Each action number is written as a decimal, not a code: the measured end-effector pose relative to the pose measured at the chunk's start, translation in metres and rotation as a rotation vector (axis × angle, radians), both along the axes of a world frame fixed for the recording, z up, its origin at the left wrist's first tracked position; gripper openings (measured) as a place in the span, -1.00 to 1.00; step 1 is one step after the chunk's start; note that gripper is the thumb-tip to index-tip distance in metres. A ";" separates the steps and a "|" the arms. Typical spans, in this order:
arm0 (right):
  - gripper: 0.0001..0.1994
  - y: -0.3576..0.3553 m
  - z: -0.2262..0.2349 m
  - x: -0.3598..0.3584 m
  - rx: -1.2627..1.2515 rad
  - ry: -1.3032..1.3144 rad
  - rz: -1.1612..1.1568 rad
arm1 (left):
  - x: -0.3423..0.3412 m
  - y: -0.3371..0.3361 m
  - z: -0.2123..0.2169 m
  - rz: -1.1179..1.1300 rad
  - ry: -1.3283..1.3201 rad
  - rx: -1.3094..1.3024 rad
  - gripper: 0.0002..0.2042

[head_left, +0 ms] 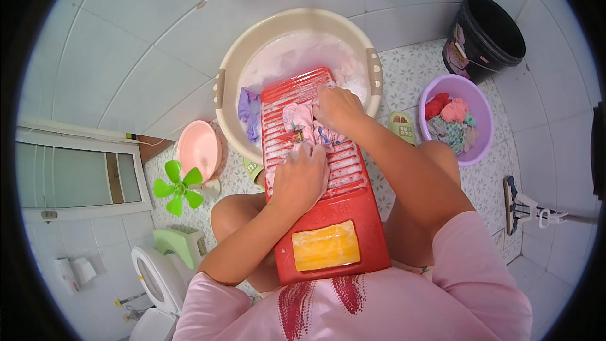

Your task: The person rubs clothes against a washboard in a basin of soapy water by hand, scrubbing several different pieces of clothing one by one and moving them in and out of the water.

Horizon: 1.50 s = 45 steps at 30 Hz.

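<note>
Gripping pink cloth [297, 115] two-handed on a red washboard [374, 233].
Clutching its near end in the closed left hand [299, 173], holding its far end in the right hand [341, 110], also curled tight — bunched over soapy ridges [347, 177]. Set with the board's far end inside a cream basin [300, 17] of foamy water [303, 47], beside purple cloth [249, 113], with a yellow soap bar [326, 246] on its near end — and, off to the right, a lavender tub [485, 107] of clothes [454, 111].

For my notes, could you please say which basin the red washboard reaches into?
The large cream basin of sudsy water; the purple basin, right, and pink basin, left, stand apart from the washboard.
</note>
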State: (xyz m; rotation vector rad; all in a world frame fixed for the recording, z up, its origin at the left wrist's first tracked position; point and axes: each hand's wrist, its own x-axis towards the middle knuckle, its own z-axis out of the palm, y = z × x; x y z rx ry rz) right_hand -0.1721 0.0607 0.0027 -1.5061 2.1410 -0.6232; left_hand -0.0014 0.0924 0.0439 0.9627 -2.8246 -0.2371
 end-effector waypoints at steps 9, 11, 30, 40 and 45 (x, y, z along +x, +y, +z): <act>-0.75 -0.006 -0.008 0.000 -0.047 0.019 0.000 | -0.006 -0.107 -0.045 0.153 0.171 -0.084 -0.84; -0.76 -0.005 -0.007 0.000 -0.041 0.015 -0.004 | -0.005 -0.141 -0.050 0.213 0.090 -0.046 -0.80; -0.63 0.031 0.048 0.009 0.318 -0.449 0.511 | 0.013 -0.157 0.005 0.141 0.179 1.266 -0.71; -0.68 0.025 0.033 0.028 -0.296 -1.797 0.073 | 0.016 -0.098 0.027 0.126 0.658 1.736 -0.55; -0.74 0.018 0.022 0.015 -0.209 -1.638 -0.178 | 0.030 -0.116 -0.001 0.346 0.824 1.589 -0.66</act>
